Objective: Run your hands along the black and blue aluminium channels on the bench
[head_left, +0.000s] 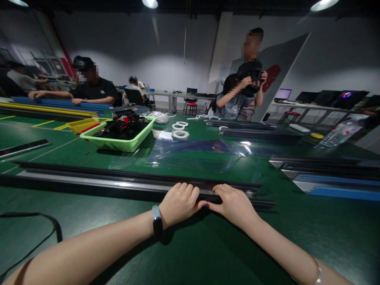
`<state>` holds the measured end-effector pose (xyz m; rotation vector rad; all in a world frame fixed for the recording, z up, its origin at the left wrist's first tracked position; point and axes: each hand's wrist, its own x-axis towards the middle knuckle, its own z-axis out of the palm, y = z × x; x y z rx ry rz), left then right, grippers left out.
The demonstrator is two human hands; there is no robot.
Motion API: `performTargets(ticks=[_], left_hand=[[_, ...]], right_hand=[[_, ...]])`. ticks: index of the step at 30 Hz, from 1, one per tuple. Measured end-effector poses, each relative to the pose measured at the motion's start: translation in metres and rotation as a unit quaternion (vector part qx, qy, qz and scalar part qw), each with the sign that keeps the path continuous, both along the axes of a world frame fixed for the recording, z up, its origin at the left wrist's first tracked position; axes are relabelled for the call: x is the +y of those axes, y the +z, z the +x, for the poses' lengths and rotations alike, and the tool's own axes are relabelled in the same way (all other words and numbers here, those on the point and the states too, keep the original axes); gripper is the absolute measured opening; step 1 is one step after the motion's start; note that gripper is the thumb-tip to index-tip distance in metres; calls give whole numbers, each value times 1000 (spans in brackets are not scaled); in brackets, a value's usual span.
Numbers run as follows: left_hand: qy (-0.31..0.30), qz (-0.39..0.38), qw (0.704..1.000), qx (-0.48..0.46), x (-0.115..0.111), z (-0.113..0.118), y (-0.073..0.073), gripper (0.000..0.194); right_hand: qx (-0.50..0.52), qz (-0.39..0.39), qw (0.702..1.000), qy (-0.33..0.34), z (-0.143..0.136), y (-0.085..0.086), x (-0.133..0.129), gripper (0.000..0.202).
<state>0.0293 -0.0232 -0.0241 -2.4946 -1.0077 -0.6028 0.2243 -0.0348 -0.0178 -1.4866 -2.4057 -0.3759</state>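
A long black profile (118,184) with a shiny pale strip along it lies across the green table (190,245). My left hand (180,202), with a banded tracker at the wrist, has its fingers curled over the profile right of its middle. Close beside it, my right hand (234,202) grips the same profile near its right end. The two thumbs meet, or nearly meet, at the profile's front edge. Both sets of fingertips are partly hidden behind the profile's edge.
Behind the profile are clear plastic film (190,152), a green basket (118,143) of black parts and white rings (180,133). Black and blue profiles (341,192) lie at the right, near a bottle (338,133). A black strap (56,227) lies front left. People are across the table.
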Motion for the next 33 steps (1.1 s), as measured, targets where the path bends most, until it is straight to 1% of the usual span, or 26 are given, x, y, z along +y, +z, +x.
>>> performTargets(ticks=[6,14,28,33], left_hand=[[-6,2,1000,-2,1,0,-1,36],[-1,-2,1000,1,0,0,0,36],[-3,-13,1000,8,-1,0,1,34],[1,-16,1000,12,0,0,1,35]], right_hand=[[-3,1,1000,3,0,1,0,37],[-22,11,1000,-19,-4,3,-5,34],[-20,1,1000,-14,-3,4,-5,33],[-24,-8,1000,-12,-2,4,-3,36]])
